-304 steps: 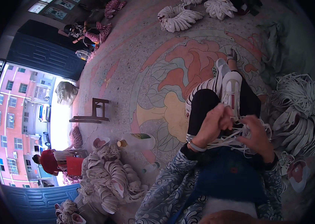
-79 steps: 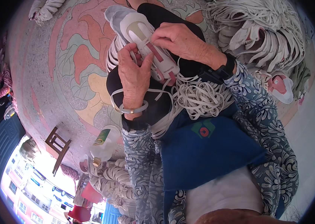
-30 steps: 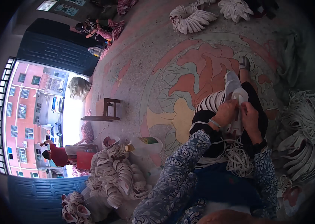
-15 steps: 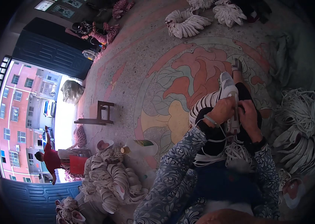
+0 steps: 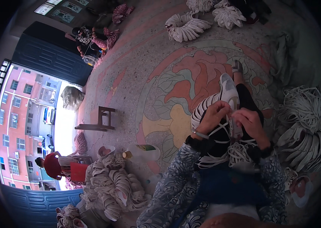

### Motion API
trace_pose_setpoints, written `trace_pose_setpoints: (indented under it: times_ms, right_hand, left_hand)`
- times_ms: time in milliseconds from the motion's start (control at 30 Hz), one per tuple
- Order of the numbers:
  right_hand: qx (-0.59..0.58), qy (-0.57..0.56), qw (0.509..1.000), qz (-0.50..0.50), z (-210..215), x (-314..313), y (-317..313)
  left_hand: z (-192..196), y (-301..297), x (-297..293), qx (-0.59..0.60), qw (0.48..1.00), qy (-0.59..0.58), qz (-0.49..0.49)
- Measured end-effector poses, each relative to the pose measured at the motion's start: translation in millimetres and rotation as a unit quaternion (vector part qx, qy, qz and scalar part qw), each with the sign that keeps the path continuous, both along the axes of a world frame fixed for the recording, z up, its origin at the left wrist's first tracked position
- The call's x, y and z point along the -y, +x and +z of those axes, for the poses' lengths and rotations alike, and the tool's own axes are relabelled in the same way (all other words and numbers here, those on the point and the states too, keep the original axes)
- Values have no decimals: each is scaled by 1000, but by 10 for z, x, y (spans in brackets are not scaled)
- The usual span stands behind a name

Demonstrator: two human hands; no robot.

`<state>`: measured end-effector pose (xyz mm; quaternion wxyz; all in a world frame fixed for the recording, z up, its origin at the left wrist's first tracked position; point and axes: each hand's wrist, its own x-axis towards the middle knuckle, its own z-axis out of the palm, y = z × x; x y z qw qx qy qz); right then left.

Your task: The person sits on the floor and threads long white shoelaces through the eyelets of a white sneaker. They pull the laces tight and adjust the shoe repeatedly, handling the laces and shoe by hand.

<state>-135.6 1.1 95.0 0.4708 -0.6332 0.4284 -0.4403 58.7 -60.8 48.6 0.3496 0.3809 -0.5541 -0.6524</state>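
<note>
The left hand [image 5: 211,117] and right hand [image 5: 250,121] are hovering close together with fingers bent; whether they are pinching a lace is too small to tell. Beneath them, a white shoe upper [image 5: 237,131] is lying along the lap, its middle being partly hidden by the fingers. Loose laces [image 5: 239,152] are crowding its near end. Nested uppers [image 5: 205,110] are lining the left side. Farther left, a clear jug [image 5: 143,152] and a heaped pile of uppers [image 5: 111,182] are occupying the floor, with a wooden stool [image 5: 90,127] standing beyond. A lace bundle [image 5: 306,106] is lying right.
</note>
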Motion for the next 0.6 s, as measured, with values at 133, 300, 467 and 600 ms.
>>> trace_pose_setpoints:
  times_ms: [133, 300, 467, 600]
  right_hand:
    - [107, 61, 992, 25, 380, -202, 0]
    - [81, 92, 989, -80, 55, -171, 93]
    - [101, 178, 974, -100, -28, -89, 122]
    - [167, 166, 968, -81, -83, -76, 152]
  left_hand:
    - [342, -96, -203, -129, 988, 74, 27]
    - [215, -97, -286, -62, 990, 117, 55]
    - [212, -191, -426, -101, 985, 111, 90]
    - [270, -289, -460, -102, 982, 105, 122]
